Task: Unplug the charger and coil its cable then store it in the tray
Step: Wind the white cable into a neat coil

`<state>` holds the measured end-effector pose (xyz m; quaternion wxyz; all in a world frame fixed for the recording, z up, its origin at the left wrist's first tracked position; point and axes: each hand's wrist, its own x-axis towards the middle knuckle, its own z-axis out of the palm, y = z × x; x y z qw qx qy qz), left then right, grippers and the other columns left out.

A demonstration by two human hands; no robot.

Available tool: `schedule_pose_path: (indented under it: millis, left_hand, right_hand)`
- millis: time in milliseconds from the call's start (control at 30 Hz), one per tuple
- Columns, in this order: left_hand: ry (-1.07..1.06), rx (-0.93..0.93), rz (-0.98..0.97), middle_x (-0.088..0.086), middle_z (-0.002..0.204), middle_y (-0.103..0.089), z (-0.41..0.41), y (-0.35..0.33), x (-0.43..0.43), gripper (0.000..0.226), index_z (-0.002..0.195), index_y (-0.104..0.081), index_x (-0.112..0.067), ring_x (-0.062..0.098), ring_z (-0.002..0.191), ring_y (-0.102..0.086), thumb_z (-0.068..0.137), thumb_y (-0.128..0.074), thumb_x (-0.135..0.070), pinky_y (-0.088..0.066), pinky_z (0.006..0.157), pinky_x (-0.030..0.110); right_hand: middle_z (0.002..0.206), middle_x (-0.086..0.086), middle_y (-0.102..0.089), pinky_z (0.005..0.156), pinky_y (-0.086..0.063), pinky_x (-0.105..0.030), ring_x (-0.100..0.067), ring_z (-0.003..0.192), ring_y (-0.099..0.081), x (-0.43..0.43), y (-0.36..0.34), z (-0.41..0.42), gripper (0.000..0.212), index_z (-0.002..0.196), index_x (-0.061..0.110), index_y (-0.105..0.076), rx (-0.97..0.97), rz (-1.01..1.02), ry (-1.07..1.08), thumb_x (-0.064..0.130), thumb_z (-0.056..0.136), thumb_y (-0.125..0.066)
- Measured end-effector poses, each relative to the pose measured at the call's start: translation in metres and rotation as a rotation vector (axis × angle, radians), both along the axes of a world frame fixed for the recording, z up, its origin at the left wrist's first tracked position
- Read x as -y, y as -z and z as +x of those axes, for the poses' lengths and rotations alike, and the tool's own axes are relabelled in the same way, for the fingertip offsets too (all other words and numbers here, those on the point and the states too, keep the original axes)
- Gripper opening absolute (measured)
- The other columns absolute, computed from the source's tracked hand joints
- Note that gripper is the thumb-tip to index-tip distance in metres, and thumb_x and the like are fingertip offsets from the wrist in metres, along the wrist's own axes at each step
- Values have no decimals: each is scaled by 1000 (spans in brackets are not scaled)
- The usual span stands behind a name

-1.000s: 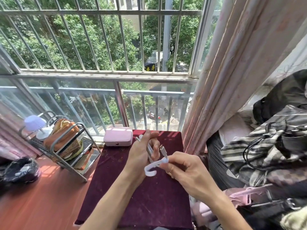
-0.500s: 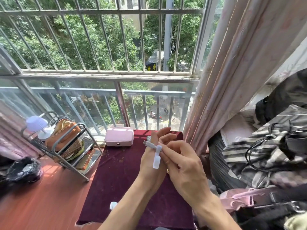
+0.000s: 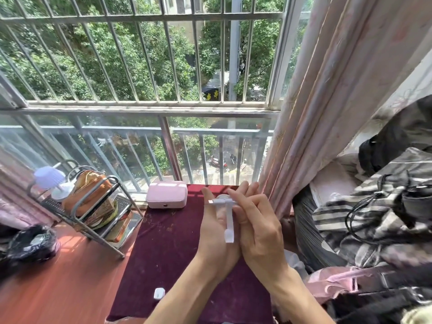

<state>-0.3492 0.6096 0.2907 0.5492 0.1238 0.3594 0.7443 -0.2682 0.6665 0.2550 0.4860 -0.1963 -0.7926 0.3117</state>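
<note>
My left hand point(image 3: 216, 226) and my right hand point(image 3: 258, 232) are pressed together over the dark red cloth point(image 3: 163, 249), both gripping the coiled white cable point(image 3: 229, 220). A white strap of the cable runs down across the coil, and one connector end sticks out to the left at the top. The white charger plug point(image 3: 159, 293) lies loose on the cloth near my left forearm. A metal wire rack with a lower tray point(image 3: 121, 230) stands to the left, holding an orange bag and flat items.
A pink case point(image 3: 167, 194) sits at the cloth's far edge by the barred window. A pink curtain point(image 3: 327, 113) hangs right of my hands. Striped clothing and black cords point(image 3: 374, 218) are piled at right. A black bag point(image 3: 30, 244) lies at left.
My hands have closed together around the cable. The loose loop from a second ago is now a tight bundle with the strap laid across it. The charger plug has come into view.
</note>
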Motion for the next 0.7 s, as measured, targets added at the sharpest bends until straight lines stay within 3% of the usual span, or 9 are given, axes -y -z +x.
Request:
schedule_pose_path:
  millis: [67, 167, 233, 300, 333, 400, 533, 600, 700]
  left_hand:
    - [48, -45, -42, 21, 136, -64, -6, 4, 10, 95, 137, -56, 7, 25, 130, -60, 93, -25, -70, -42, 112, 36]
    - [220, -326, -197, 23, 122, -71, -27, -3, 31, 95, 121, -69, 10, 30, 120, -67, 98, -18, -67, -52, 104, 44]
    - [318, -569, -292, 21, 107, -78, -44, -15, 45, 98, 104, -80, 0, 30, 101, -76, 96, -15, -74, -62, 84, 37]
    - [211, -840, -326, 13, 86, -81, -55, -28, 51, 85, 84, -82, -8, 22, 72, -75, 95, -29, -73, -59, 63, 29]
    - [78, -958, -318, 7, 82, -80, -59, -30, 51, 70, 82, -80, -12, 16, 67, -71, 94, -40, -68, -56, 62, 27]
    - [-98, -1078, -290, -6, 92, -78, -63, -28, 45, 38, 95, -76, -25, 4, 80, -69, 92, -54, -57, -50, 73, 20]
    - [300, -1235, -258, -20, 126, -68, -56, -22, 27, 49, 130, -61, -40, -4, 119, -61, 91, -49, -66, -48, 102, 26]
    - [396, -1317, -217, -14, 119, -71, -47, -17, 21, 45, 129, -64, -40, 6, 116, -64, 98, -42, -63, -50, 102, 36]
    - [334, -1296, -157, -1, 102, -75, -38, -10, 17, 52, 121, -70, -28, 15, 98, -70, 101, -35, -61, -54, 89, 46]
  right_hand:
    - [100, -1, -60, 86, -51, -13, -6, 95, -65, -6, -1, 6, 35, 136, 7, -70, 22, -28, -66, 11, 106, -51]
    - [96, 5, -57, 78, -49, -10, 3, 87, -60, -11, 1, 17, 36, 134, 13, -70, 86, -69, -122, 12, 105, -48]
    - [93, 6, -58, 76, -45, -7, 4, 82, -58, -16, 3, 24, 32, 130, 14, -73, 117, -102, -118, 11, 106, -52]
    - [91, 9, -57, 75, -42, -6, 5, 79, -57, -21, 3, 29, 30, 127, 14, -75, 138, -153, -135, 7, 105, -56]
    - [91, 10, -57, 76, -43, -6, 4, 80, -58, -24, 3, 31, 31, 127, 15, -75, 150, -178, -160, 5, 104, -56]
    - [91, 8, -58, 77, -45, -9, -1, 83, -61, -28, 2, 34, 31, 127, 18, -76, 169, -214, -217, 8, 105, -56]
    - [97, 5, -63, 82, -52, -20, -15, 89, -66, -32, -4, 36, 28, 127, 30, -75, 164, -287, -310, 26, 109, -54]
    - [98, 4, -64, 83, -55, -23, -18, 92, -68, -33, -9, 35, 28, 128, 38, -74, 147, -309, -342, 37, 109, -52]
    - [101, 8, -67, 85, -55, -21, -17, 95, -71, -34, -14, 37, 28, 127, 44, -73, 119, -338, -348, 44, 108, -52]
